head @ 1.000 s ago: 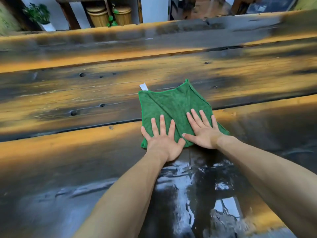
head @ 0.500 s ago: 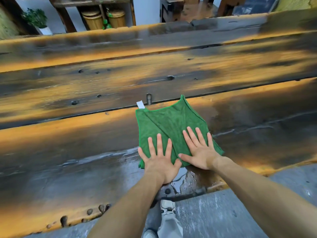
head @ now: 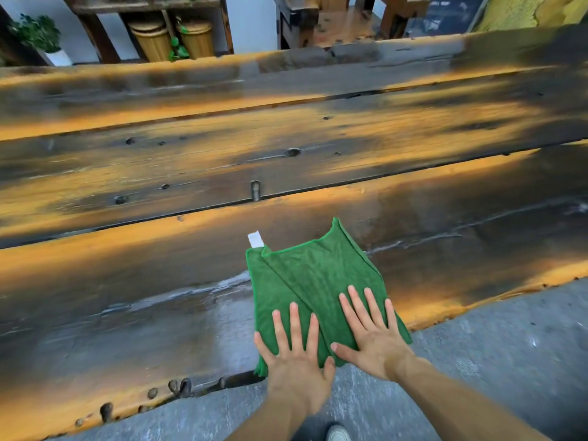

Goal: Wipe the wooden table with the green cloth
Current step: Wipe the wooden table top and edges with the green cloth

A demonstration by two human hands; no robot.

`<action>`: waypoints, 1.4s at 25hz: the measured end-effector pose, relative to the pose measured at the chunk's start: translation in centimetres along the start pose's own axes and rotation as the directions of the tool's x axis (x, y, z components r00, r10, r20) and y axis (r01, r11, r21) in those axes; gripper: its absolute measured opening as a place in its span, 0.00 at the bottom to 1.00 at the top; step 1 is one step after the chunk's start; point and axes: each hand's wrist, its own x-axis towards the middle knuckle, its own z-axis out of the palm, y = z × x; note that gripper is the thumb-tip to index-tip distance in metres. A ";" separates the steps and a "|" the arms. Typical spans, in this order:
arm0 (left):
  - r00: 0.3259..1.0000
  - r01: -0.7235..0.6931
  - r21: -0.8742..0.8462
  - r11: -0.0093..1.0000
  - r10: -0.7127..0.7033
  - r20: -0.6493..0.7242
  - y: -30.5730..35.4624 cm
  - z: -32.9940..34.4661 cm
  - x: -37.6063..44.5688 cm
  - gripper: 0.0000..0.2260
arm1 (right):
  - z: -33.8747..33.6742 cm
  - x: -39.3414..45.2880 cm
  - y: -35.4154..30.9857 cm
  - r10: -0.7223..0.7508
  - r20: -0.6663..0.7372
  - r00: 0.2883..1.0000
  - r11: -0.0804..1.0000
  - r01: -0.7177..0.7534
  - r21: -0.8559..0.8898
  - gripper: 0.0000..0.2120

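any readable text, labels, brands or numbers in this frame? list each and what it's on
None readable.
White tag on the far left corner of the green cloth: shows blank, no print can be made out.
Wooden table: only knots, holes and grain, no markings.
Two woven baskets on the shelf behind: no labels visible.

I count two hands of mine, my left hand (head: 294, 354) and my right hand (head: 370, 337), one green cloth (head: 313, 283) with one white tag (head: 255, 239), one wooden table (head: 286, 148), two woven baskets (head: 152, 39), one potted plant (head: 38, 35), and one shoe (head: 339, 433).
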 end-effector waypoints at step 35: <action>0.970 0.126 -0.024 0.992 -0.128 -0.207 3.5 -17.6 37.1 0.33 | -22.6 32.1 13.7 0.066 -0.411 0.909 0.998 -0.060 0.029 0.39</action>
